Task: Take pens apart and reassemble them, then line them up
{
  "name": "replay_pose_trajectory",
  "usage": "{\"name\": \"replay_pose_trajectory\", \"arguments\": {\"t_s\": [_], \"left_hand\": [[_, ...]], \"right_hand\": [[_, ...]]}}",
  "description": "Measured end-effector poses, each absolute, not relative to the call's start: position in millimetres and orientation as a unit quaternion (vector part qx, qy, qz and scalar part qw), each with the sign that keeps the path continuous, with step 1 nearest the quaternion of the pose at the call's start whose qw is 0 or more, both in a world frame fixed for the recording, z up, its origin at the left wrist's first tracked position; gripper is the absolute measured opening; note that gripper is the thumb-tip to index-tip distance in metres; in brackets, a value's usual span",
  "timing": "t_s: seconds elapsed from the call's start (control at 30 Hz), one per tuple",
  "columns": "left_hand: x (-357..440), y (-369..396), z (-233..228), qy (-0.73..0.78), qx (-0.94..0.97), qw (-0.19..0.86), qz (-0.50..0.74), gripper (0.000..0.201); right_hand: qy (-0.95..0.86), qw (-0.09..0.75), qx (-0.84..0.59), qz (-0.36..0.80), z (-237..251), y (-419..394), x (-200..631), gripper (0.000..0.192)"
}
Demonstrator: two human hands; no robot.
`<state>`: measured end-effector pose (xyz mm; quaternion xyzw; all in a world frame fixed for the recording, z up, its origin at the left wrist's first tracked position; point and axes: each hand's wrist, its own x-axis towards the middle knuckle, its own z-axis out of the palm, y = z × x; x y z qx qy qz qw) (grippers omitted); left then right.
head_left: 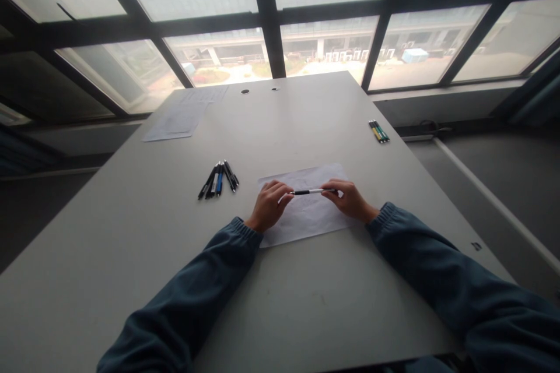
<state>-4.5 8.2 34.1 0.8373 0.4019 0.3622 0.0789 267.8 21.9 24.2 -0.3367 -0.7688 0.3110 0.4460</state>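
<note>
Between my two hands a black and white pen [310, 192] is held level above a sheet of paper [312, 218]. My left hand [270, 204] pinches its left tip with thumb and fingers. The other end sits in the closed fingers of my right hand [347, 198], which partly hide it. To the left of my left hand lies a loose group of pens [214, 180], mostly black with one blue among them. The paper lies flat under both hands, with faint marks on it.
Another small row of pens [378, 132], green, yellow and dark, lies near the table's right edge. Several paper sheets [179, 119] rest at the far left. The white table [306, 303] reaches to the windows, with two round holes near its far edge.
</note>
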Motion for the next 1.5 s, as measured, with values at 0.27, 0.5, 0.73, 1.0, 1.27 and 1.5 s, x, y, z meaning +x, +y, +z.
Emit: {"name": "replay_pose_trajectory", "arguments": {"t_s": [0.27,0.5,0.73,1.0,1.27,1.5], "left_hand": [[-0.2,7.5,38.0,0.39,0.82,0.037,0.417,0.023],[-0.2,7.6,35.8,0.37,0.822,0.045,0.43,0.007],[0.6,7.3,36.8,0.369,0.824,0.058,0.426,0.007],[0.6,6.1,37.1,0.363,0.826,0.084,0.424,0.003],[-0.6,7.7,35.3,0.37,0.83,0.096,0.405,0.018],[-4.0,9.2,30.9,0.38,0.83,0.092,0.398,0.044]], "right_hand": [[-0.764,0.461,-0.342,0.295,19.6,24.9,267.9,0.018],[-0.768,0.456,-0.343,0.291,17.4,25.3,268.7,0.015],[-0.767,0.459,-0.34,0.292,19.1,24.2,269.3,0.018],[-0.768,0.46,-0.33,0.3,19.7,23.8,269.1,0.015],[-0.773,0.459,-0.318,0.301,19.9,23.9,268.9,0.014],[-0.774,0.462,-0.311,0.301,21.2,23.2,268.3,0.012]]}}
